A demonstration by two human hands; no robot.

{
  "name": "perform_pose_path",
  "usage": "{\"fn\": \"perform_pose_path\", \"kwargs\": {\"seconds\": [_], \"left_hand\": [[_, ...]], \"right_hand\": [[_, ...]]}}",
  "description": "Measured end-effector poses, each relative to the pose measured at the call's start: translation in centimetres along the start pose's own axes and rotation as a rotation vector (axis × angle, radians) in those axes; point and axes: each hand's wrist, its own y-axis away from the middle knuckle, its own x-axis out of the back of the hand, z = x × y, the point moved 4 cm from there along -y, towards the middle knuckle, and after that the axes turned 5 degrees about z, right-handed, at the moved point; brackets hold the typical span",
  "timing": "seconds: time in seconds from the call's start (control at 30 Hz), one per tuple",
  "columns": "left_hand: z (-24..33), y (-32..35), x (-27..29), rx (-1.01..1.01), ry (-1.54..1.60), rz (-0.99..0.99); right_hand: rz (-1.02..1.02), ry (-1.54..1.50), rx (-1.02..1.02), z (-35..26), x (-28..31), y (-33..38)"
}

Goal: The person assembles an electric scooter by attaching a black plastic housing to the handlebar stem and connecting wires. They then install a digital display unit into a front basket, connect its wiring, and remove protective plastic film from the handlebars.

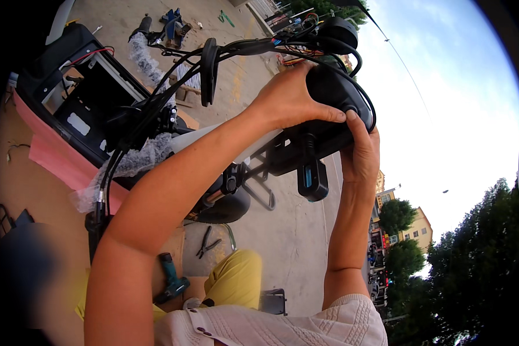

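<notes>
A black rounded plastic housing (340, 89) sits amid the cables at the front of a partly assembled scooter or bike. My left hand (291, 101) wraps round its near left side, fingers hidden behind it. From below and to the right, my right hand (360, 147) grips the same housing. Both thumbs meet at its lower edge, close to a small round black part. Under the housing hangs a black block with a blue face (312, 180) on a short stem. Black cables (236, 47) arc above my left hand to a round black part (335, 34).
A black open body frame (89, 98) lies at the left beside pink sheeting (55, 153) and bubble wrap (147, 153). Below are pliers (206, 242), a teal power drill (170, 279) and cardboard (40, 190). A black tyre (228, 207) shows under my left forearm.
</notes>
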Motion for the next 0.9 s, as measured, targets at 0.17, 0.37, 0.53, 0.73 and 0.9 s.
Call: {"fn": "perform_pose_path", "kwargs": {"seconds": [0.17,0.37,0.53,0.73,0.9], "left_hand": [[-0.8,-0.3,0.0,-0.025,-0.036,0.037],[-0.9,-0.2,-0.1,-0.009,0.044,0.007],[-0.4,0.1,-0.5,-0.027,0.119,-0.021],[1.7,0.9,-0.6,0.056,0.161,-0.043],[2.2,1.3,-1.3,0.185,0.007,-0.102]], "right_hand": [[0.082,0.036,0.046,0.4,-0.2,0.0],[0.047,0.078,0.032,0.2,-0.6,0.2],[0.04,0.085,0.056,-0.4,-0.6,0.4],[-0.067,0.115,0.039,0.4,0.9,0.2],[-0.18,-0.247,0.179,1.1,3.5,0.9]]}}
